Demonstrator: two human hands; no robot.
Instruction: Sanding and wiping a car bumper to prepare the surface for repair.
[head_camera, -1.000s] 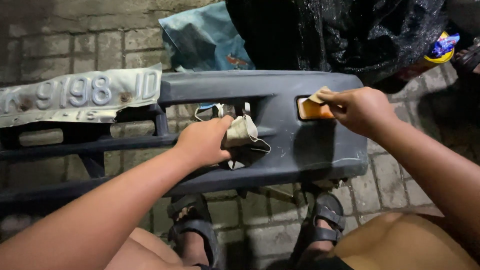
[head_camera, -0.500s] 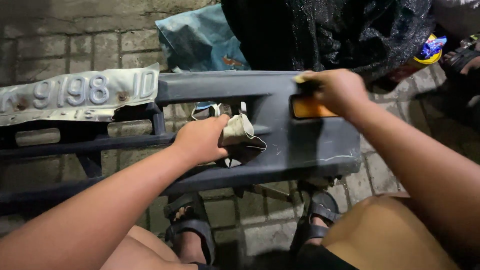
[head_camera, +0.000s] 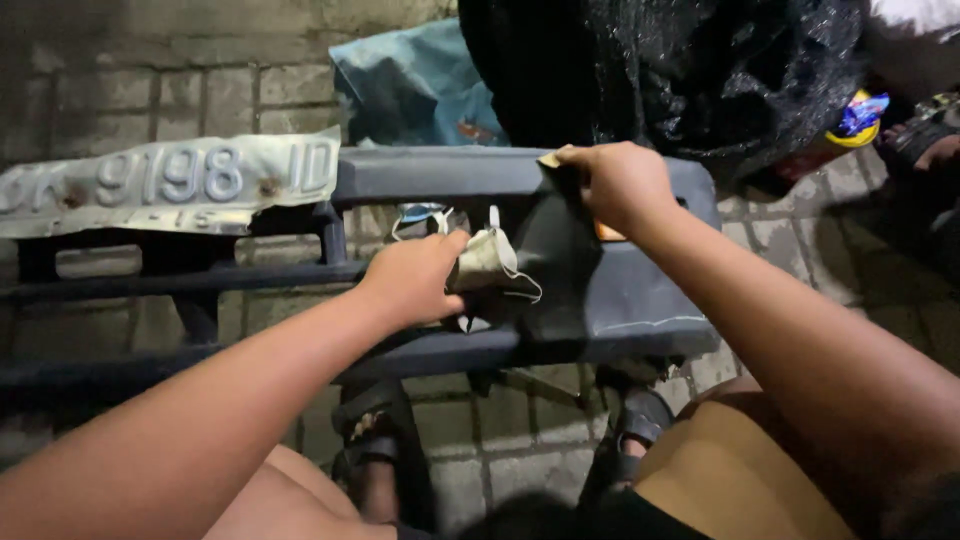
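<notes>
— What is nearest to you?

— My knees and my two sandals (head_camera: 372, 440) on the brick paving (head_camera: 500, 460). Just above them lies the car bumper (head_camera: 640, 300).

— How does it lie?

— Its long axis goes from left to right in front of me, and the corner end points to my right. It is dark grey plastic, dull and a little scratched, with open grille bars on the left part and an orange lamp (head_camera: 608, 232) near the right end.

— And your hands?

— My left hand (head_camera: 415, 280) presses on the middle of the bumper, fingers closed on a crumpled pale face mask (head_camera: 485, 262); its loops hang loose. My right hand (head_camera: 615, 185) is at the upper edge, fingers pinched together on a small tan piece (head_camera: 552, 158). I cannot tell what material it is.

— What is farther away?

— A bent white number plate (head_camera: 165, 185) on the left side of the bumper, then a blue bag (head_camera: 415, 85) and a black plastic sheet (head_camera: 680, 70) behind.
</notes>
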